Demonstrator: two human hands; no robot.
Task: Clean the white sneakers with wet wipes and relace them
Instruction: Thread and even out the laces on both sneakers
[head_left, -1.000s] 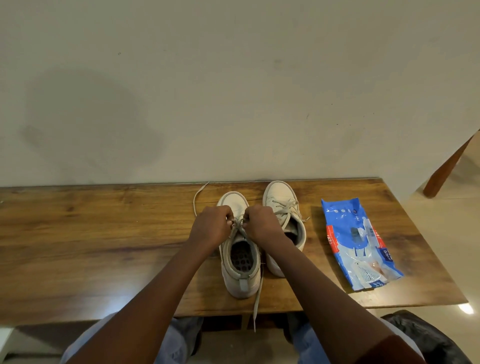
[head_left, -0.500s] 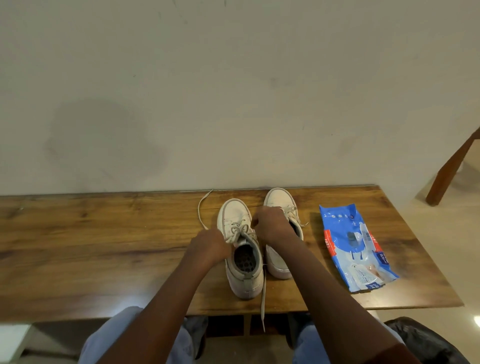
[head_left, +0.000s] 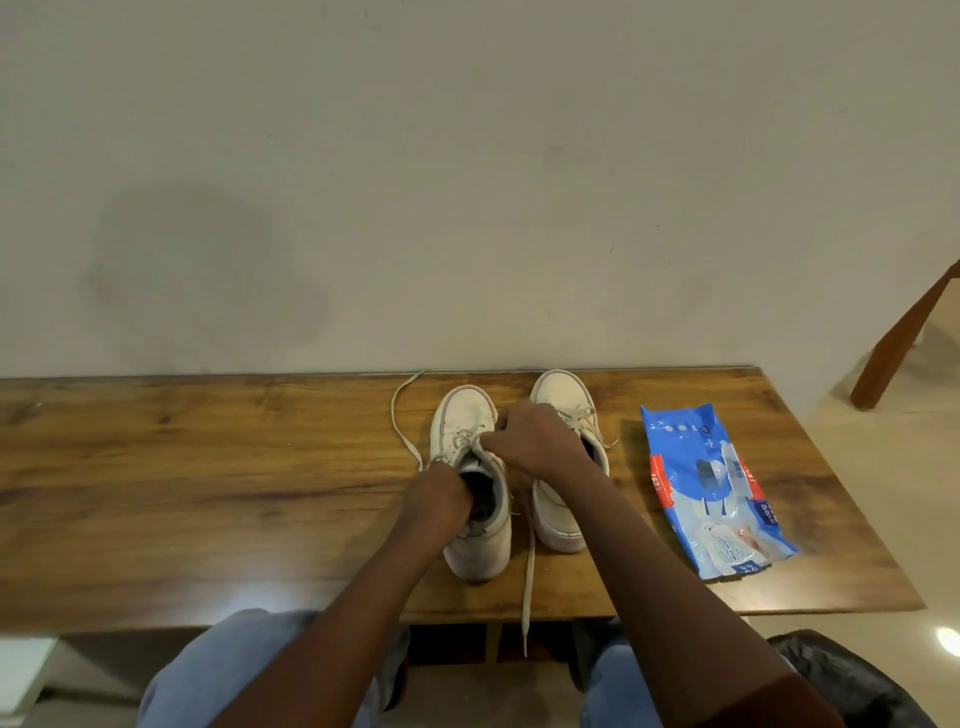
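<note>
Wooden table (head_left: 182, 467) with two white sneakers by its far edge, both hands at the left one.
Wood runs wide toward the left edge; there the lace (head_left: 400, 415) loops out and back to the left hand (head_left: 439, 499), which lies curled over the left sneaker (head_left: 462, 415) at its collar, fingers hidden, so I cannot tell what they hold. The right hand (head_left: 537, 441) reaches across, its fingertips (head_left: 491, 444) pinching the lace at the tongue, its back covering part of the right sneaker (head_left: 558, 395) just beside. A lace end (head_left: 529, 582) trails between the sneakers over the near edge. A blue wipes pack (head_left: 701, 467) lies flat near the right edge, apart from the sneakers.
</note>
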